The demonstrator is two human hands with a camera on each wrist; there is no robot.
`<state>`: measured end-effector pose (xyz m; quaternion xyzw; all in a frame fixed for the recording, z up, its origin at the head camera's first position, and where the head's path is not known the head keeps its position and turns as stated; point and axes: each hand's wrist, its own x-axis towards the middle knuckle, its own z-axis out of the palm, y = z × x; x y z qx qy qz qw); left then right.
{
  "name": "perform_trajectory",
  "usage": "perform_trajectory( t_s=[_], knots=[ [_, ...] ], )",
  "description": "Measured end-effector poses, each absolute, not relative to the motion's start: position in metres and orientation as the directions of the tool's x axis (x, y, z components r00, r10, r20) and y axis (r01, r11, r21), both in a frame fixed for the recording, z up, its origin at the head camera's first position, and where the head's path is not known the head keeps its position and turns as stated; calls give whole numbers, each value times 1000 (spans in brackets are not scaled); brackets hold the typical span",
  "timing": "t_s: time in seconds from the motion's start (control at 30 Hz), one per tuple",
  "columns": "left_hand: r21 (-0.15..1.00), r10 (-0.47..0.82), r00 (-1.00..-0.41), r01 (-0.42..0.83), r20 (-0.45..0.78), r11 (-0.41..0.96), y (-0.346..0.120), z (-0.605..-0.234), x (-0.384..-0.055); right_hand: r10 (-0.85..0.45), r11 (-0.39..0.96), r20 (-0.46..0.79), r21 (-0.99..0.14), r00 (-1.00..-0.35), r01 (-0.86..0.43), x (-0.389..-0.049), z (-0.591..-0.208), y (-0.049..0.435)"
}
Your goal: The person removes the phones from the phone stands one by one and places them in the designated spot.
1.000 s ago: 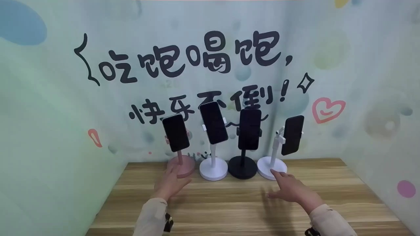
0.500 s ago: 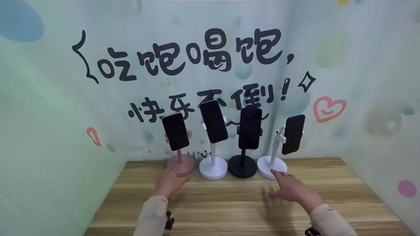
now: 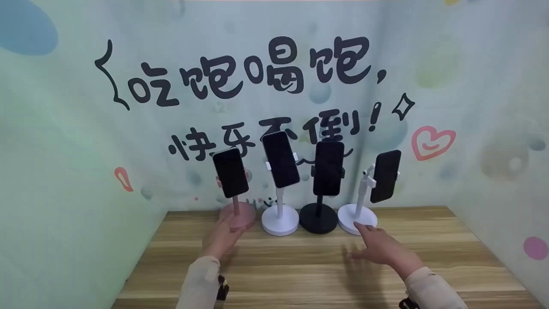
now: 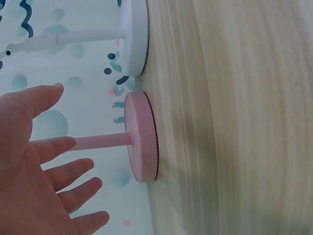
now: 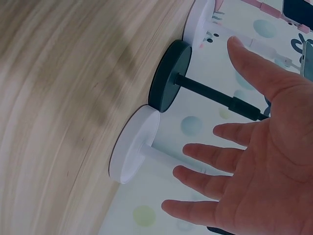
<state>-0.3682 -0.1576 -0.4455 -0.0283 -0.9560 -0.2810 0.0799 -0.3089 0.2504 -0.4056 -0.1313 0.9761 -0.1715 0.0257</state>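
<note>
My left hand (image 3: 223,238) hovers before the pink phone stand (image 3: 238,214), fingers spread and holding nothing. In the left wrist view its palm (image 4: 19,171) shows, apart from the pink base (image 4: 143,137). Toward the right, my right hand (image 3: 384,248) has spread fingers in front of the right-hand white phone stand (image 3: 358,216); the right wrist view shows nothing in the palm (image 5: 271,181). Between the hands stand another white phone stand (image 3: 280,221) and a black phone stand (image 3: 318,219). Each stand bears a dark-screened phone, such as the left one (image 3: 230,173); the rightmost phone (image 3: 385,176) is turned sideways.
The stands line up along the back edge of a wood-grain table (image 3: 296,270). Behind them hangs a pale backdrop (image 3: 274,21) with large black characters, and more patterned sheeting (image 3: 55,163) closes off both sides.
The head view has shifted very slightly. Both hands stay nearly still, and the stands and phones keep their places.
</note>
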Motion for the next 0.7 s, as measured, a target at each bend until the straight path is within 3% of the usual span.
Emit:
perform_trajectory(
  t_s=[0.7],
  knots=[
    [627, -43, -986, 68, 160, 776, -158, -452, -384, -242, 909, -39, -359, -969, -213, -313, -404, 251]
  ],
)
